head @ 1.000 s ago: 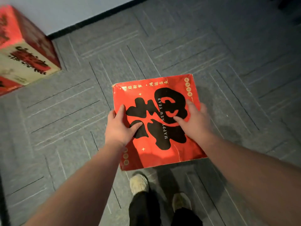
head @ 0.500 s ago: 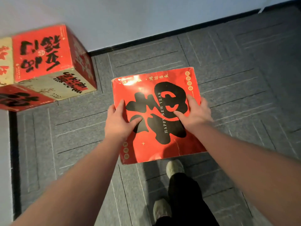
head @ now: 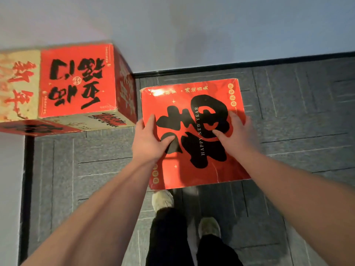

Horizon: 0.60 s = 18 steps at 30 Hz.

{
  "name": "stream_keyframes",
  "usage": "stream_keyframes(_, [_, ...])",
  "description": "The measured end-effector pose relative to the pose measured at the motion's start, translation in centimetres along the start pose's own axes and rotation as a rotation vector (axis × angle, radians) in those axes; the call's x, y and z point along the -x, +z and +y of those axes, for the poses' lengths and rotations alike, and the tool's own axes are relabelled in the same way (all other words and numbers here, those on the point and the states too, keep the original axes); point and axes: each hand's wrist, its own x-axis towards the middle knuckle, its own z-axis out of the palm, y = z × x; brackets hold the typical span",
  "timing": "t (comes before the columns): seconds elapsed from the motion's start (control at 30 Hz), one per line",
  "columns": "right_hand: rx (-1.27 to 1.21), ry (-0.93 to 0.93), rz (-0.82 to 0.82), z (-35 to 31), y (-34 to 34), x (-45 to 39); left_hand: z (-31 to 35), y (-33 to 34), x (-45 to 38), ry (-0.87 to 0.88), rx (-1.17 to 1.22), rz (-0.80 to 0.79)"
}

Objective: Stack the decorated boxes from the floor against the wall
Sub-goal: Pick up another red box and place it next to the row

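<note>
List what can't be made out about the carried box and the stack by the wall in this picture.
- Carried red box, head view: sides and underside hidden by its top face; left hand and right hand cover parts of the print.
- Stack of boxes: cut off by the left frame edge, count unclear; its small print is blurred.

At ten o'clock from my held box (head: 194, 131), the stacked boxes (head: 76, 81) block the corner, nearly touching its left edge. At twelve the wall (head: 192, 31) closes things off. Open carpet (head: 297, 116) lies from one through five o'clock.
</note>
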Motion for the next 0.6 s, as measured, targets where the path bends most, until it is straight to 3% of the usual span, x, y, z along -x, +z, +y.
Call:
stream_keyframes(0.27, [0.026,0.014,0.028,-7.6,0.1,-10.9,0.5,-2.5,-13.7,-0.062,0.061,-0.076])
stream_keyframes(0.6, [0.013,0.034,-0.038,-11.5,2.5,-20.0,-0.5,-2.2,-22.8,-0.118,-0.030,-0.081])
